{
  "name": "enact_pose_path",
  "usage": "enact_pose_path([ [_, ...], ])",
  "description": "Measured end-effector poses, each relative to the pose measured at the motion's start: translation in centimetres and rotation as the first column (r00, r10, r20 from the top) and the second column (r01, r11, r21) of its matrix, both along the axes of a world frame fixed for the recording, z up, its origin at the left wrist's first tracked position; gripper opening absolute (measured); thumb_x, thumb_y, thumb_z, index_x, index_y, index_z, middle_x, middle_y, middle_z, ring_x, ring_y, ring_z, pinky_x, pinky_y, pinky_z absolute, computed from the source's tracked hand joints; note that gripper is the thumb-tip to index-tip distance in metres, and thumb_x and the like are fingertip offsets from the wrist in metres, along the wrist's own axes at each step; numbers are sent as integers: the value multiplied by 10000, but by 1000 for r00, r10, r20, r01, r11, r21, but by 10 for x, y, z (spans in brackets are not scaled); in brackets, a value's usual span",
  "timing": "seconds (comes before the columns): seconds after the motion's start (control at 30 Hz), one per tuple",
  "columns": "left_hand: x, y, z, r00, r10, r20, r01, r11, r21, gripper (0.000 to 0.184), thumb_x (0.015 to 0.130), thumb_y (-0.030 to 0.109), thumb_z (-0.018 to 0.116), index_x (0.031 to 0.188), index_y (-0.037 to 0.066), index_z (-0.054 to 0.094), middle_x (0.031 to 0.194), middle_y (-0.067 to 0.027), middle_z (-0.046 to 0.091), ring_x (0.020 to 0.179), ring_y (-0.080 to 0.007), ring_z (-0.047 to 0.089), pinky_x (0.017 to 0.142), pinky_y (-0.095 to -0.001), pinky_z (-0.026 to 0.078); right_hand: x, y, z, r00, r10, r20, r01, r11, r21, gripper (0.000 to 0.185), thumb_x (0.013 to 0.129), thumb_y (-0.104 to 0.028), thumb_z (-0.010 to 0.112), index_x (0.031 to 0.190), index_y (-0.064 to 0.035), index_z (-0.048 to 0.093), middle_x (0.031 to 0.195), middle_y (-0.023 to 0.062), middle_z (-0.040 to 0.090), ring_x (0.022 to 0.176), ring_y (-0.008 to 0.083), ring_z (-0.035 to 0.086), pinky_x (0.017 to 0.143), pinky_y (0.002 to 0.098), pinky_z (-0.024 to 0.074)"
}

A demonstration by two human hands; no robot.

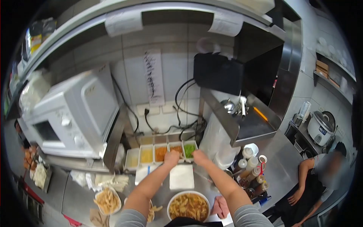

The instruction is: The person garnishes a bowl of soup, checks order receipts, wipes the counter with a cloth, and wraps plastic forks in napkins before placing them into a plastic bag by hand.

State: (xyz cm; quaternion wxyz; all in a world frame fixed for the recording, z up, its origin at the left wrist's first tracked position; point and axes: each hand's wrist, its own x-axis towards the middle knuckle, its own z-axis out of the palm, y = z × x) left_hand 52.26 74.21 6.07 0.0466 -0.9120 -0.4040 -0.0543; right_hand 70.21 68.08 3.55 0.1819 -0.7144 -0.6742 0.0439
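Observation:
My left hand [172, 159] is closed at the front edge of a pan of brown-orange topping [175, 146]; what its fingers grip is hidden. Curled by the right rim of a pan of chopped green onion [189, 150] is my right hand [200, 157], and its fingertips are too small to make out. Left of these pans stand others with orange [160, 153], yellow [146, 154] and pale contents [132, 159]. A white square lid [181, 176] lies in front of the row. Close to my body sits a round bowl of brown soup with chunky pieces [189, 207].
A bowl of fried pieces [107, 201] stands at left, under a microwave [72, 113]. Sauce bottles [252, 164] crowd the right counter below a metal shelf [253, 128]. A pink cloth [220, 207] lies beside the soup. Another person [314, 185] stands at right, near a rice cooker [320, 128].

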Motion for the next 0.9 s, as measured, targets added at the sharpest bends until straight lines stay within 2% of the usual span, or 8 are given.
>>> enact_pose_path([
  [0.13, 28, 30, -17, 990, 52, -132, -59, 997, -53, 177, 817, 138, 540, 875, 87, 699, 894, -111, 688, 843, -253, 672, 720, -394, 529, 4, 28, -4, 986, -4, 165, 26, 991, -133, 194, 781, -42, 509, 881, -7, 671, 880, 210, 647, 841, 350, 639, 737, 413, 524],
  [0.23, 39, 33, -13, 994, 60, -94, -64, 997, -39, 199, 836, 152, 526, 931, 84, 687, 937, -108, 684, 853, -253, 671, 718, -393, 532, 0, 36, 0, 977, 36, 209, 10, 977, -212, 191, 781, -51, 513, 862, -3, 679, 887, 208, 655, 849, 325, 652, 720, 400, 534],
  [0.37, 55, 54, -39, 988, 141, -66, -148, 982, -120, 194, 799, 150, 583, 954, 81, 677, 965, -120, 675, 886, -274, 666, 718, -376, 541, 2, 50, -22, 972, 13, 236, 20, 990, -137, 192, 780, -71, 514, 846, -3, 681, 841, 191, 662, 806, 319, 660, 706, 396, 536],
  [0.57, 41, 40, -14, 998, 54, -17, -56, 978, -199, 188, 808, 126, 565, 925, 49, 690, 980, -145, 668, 898, -287, 661, 731, -395, 535, 12, 60, -31, 983, -8, 185, 13, 1000, -27, 197, 765, -65, 513, 838, -4, 685, 821, 204, 654, 774, 328, 656, 699, 400, 535],
  [0.77, 24, 51, -13, 985, 139, 105, -114, 971, -211, 164, 762, 137, 624, 883, 48, 692, 947, -150, 669, 899, -313, 650, 741, -408, 534, 29, 49, -8, 981, 67, -179, -48, 993, 108, 163, 709, -52, 642, 829, 56, 661, 788, 207, 658, 754, 293, 665, 666, 320, 546],
  [0.83, 13, 67, -8, 986, 105, 127, -60, 947, -316, 181, 734, 167, 662, 856, 38, 697, 884, -166, 673, 836, -310, 661, 727, -389, 539, 33, 52, -15, 644, -54, -763, 65, 998, -16, 159, 725, -36, 675, 835, 75, 645, 799, 190, 660, 764, 271, 668, 669, 293, 550],
  [0.87, 6, 74, -5, 986, 88, 139, -31, 929, -368, 194, 720, 182, 681, 843, 33, 700, 853, -174, 675, 804, -309, 667, 721, -380, 541, 34, 52, -22, 345, -127, -930, 85, 991, -103, 163, 732, -28, 692, 838, 84, 637, 804, 181, 662, 768, 259, 670, 671, 280, 552],
  [0.9, -5, 74, 1, 945, 140, 296, 32, 860, -510, 194, 706, 160, 705, 824, 7, 698, 802, -180, 674, 741, -284, 671, 688, -354, 546, 31, 42, -15, 133, -89, -987, 54, 995, -82, 167, 793, -1, 657, 923, 91, 605, 875, 161, 651, 817, 245, 663, 711, 284, 559],
])
